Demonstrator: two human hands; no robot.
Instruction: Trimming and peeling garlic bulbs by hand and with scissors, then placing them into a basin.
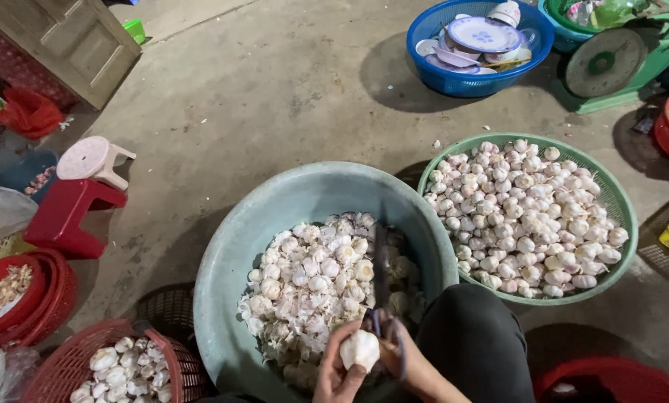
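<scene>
Your left hand (338, 373) has its fingers curled round a white garlic bulb (360, 348), pinching it just above the near rim of the pale green basin (223, 261). Your right hand (405, 358) is closed on the handle of a dark-bladed knife (380, 265); the blade stands up over the basin, its lower end by the bulb.

The basin sits on the concrete floor (275, 97) in front of your knee and holds a heap of bulbs and loose papery skins (312, 287). To its right, touching or nearly so, a green mesh basket (622, 201) is piled with cleaner-looking garlic. At the lower left, a red basket (66, 366) holds more bulbs.

As I read it, you are mid-trim on this single bulb, with root or stem being cut away over the basin. The next stroke calls for a firm pinch on the bulb, your left fingertips kept clear of the edge, and a short, controlled cut, since the blade works very near your thumb. The bulb is small and round, so it may roll in the grip if held loosely.
</scene>
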